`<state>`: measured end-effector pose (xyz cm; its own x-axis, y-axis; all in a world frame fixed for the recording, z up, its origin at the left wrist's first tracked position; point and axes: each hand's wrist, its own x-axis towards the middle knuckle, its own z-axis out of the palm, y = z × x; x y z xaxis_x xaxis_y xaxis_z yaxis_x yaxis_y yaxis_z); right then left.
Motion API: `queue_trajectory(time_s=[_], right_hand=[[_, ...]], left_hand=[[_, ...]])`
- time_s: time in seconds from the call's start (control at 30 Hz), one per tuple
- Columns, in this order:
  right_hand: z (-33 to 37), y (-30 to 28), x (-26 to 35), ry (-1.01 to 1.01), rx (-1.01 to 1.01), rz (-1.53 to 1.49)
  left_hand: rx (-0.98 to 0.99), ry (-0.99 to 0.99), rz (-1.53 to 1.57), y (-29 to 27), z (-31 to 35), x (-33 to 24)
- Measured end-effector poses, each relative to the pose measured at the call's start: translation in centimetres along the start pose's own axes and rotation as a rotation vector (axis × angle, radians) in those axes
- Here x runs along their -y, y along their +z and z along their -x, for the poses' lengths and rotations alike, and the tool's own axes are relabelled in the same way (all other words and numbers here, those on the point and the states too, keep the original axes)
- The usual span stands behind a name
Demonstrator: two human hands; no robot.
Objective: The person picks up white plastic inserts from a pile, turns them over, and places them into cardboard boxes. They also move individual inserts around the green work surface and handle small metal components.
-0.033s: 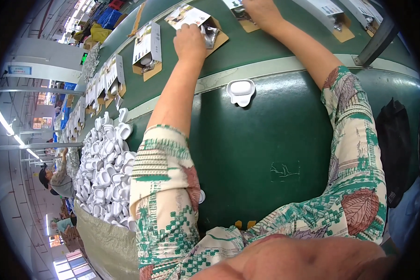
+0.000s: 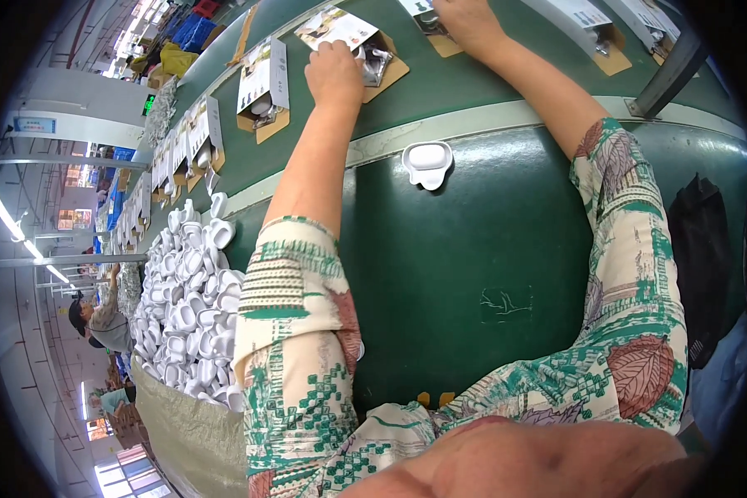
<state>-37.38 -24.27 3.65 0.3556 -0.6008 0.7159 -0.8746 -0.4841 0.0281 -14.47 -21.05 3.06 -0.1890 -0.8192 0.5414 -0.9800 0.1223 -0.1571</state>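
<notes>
My left hand is at the open end of a printed carton on the green belt. Its fingers are bent and closed against the carton; what they hold, if anything, is hidden. A silver-wrapped item shows in the opening beside them. Farther right, my right hand reaches to the open end of another carton at the top edge. Its fingers curl inward, and whatever is in them cannot be made out. A white moulded plastic piece lies on the green tabletop between my forearms.
White plastic pieces are heaped at left above an olive sack. More open cartons line the belt on both sides. A metal post stands at the right. A co-worker is at far left.
My left hand and forearm have shifted very slightly. The carton beside my left hand and its neighbour have edged a little to the right. My right hand looks nearly still.
</notes>
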Motion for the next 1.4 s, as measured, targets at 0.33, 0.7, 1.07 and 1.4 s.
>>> queue_trajectory(time_s=[0.33, 0.7, 1.07, 1.4], right_hand=[[7.6, -5.4, 6.6, -0.439, 0.294, -0.843], [7.0, -6.8, 9.1, -0.349, 0.751, -1.035], [8.2, -4.6, 9.9, -0.458, 0.334, -0.823], [2.3, 1.8, 7.0, -0.471, 0.015, -0.345]], left_hand=[[0.039, 0.2, 0.313, -7.1, 9.2, 2.0], [0.744, -0.025, 0.326, -19.3, 31.2, 7.6], [0.313, -0.114, 0.331, -8.1, 21.2, 5.3], [0.126, -0.105, 0.39, -4.3, 15.4, 4.2]])
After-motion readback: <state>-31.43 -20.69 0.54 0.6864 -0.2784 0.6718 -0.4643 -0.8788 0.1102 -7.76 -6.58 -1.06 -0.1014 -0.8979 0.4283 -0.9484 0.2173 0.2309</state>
